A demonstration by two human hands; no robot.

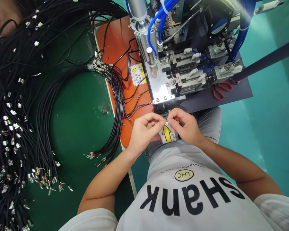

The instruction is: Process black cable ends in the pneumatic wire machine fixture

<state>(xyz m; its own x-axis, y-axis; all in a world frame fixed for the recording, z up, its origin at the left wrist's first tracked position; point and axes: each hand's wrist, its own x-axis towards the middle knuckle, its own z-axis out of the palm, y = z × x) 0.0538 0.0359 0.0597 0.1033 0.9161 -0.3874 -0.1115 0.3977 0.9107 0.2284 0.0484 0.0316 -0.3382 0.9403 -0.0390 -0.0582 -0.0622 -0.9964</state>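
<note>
Where I work at the machine (162,84), left hand (145,129), right hand (186,127), fingertips of both pinched on small metal piece (167,123), cables (117,96) nearby.

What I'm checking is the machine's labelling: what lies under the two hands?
Under the left hand and right hand, which pinch a small metal part, a white label with a yellow arrow shows. Its top and sides are covered by the fingers.

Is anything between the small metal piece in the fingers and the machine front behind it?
Nothing visible. The left hand and right hand pinch the metal piece right before the machine front; the black cables lie aside, to its left.
</note>
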